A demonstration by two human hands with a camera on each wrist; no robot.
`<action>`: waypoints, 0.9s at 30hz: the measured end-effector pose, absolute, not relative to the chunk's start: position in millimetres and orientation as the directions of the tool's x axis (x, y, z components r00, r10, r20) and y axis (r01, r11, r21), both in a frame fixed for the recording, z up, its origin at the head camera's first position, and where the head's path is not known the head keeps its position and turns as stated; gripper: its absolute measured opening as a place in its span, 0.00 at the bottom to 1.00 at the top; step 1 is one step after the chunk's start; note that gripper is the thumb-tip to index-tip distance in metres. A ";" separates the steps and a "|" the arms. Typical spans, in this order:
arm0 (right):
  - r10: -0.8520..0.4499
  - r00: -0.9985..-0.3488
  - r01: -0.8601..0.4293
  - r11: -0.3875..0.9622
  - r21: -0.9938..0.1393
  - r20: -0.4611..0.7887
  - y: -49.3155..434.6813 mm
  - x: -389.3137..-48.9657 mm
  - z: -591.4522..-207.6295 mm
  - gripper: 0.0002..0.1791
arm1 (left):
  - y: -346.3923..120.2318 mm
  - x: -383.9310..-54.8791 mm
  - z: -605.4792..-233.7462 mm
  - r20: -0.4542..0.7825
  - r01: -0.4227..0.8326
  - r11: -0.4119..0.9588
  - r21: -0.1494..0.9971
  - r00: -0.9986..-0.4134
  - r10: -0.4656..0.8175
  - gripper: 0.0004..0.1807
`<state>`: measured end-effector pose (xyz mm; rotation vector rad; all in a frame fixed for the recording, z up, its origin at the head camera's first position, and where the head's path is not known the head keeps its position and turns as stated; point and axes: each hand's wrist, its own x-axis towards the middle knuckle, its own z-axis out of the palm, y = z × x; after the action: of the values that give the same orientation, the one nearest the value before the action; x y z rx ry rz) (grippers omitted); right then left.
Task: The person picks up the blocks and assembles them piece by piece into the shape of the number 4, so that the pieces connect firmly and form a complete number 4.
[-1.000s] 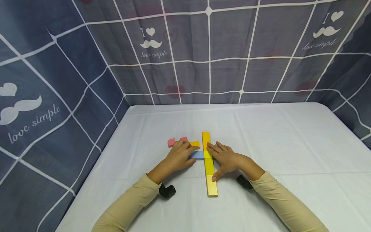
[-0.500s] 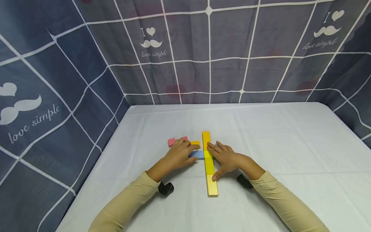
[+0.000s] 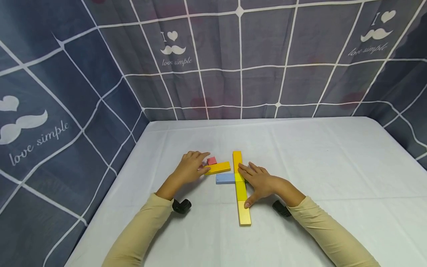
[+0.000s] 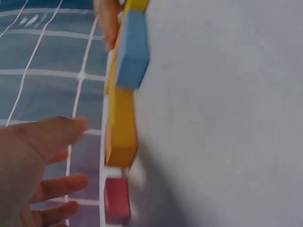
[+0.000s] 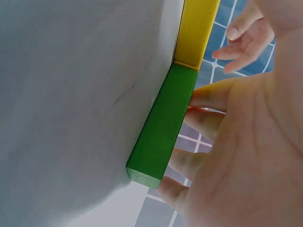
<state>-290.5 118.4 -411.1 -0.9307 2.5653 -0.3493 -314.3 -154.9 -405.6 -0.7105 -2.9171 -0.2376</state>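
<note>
Several yellow blocks lie end to end in a line pointing away from me. My right hand rests along them, fingers extended and thumb on the near one. Beneath its palm a green block sticks out sideways, fingertips against it. A light blue block extends from the line's left side. Farther left a loose orange-yellow block lies by a pink block. My left hand, fingers spread and holding nothing, hovers beside them. Mostly behind it in the head view is a second pink block.
A white cloth covers the table. Grey-blue checked curtains enclose its back and sides. A black wrist camera sits under the left wrist, and another black camera under the right.
My left hand has moved left and slightly away from me, off the blue block and toward the pink blocks, uncovering the orange-yellow block. My right hand stays where it was.
</note>
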 end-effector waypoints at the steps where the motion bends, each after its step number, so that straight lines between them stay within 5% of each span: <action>1: -0.656 -0.703 -0.559 0.748 -0.357 -0.274 118.3 -290.7 -411.2 0.66 | -159.5 -315.4 -406.1 0.155 0.452 0.881 0.137 -0.889 0.432 0.29; 15: -0.660 -0.704 -0.564 0.744 -0.357 -0.263 119.7 -291.2 -411.2 0.66 | -178.1 -317.7 -417.0 0.047 0.343 0.903 0.258 -0.938 0.343 0.25; 27: -0.670 -0.699 -0.571 0.733 -0.370 -0.250 118.0 -289.8 -411.7 0.67 | -179.1 -315.4 -421.3 0.102 0.341 0.921 0.190 -0.939 0.327 0.21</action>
<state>-289.8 118.0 -411.7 -0.9579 2.5678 -0.3753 -315.4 -179.1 -421.3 -0.5245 -3.0116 -0.3163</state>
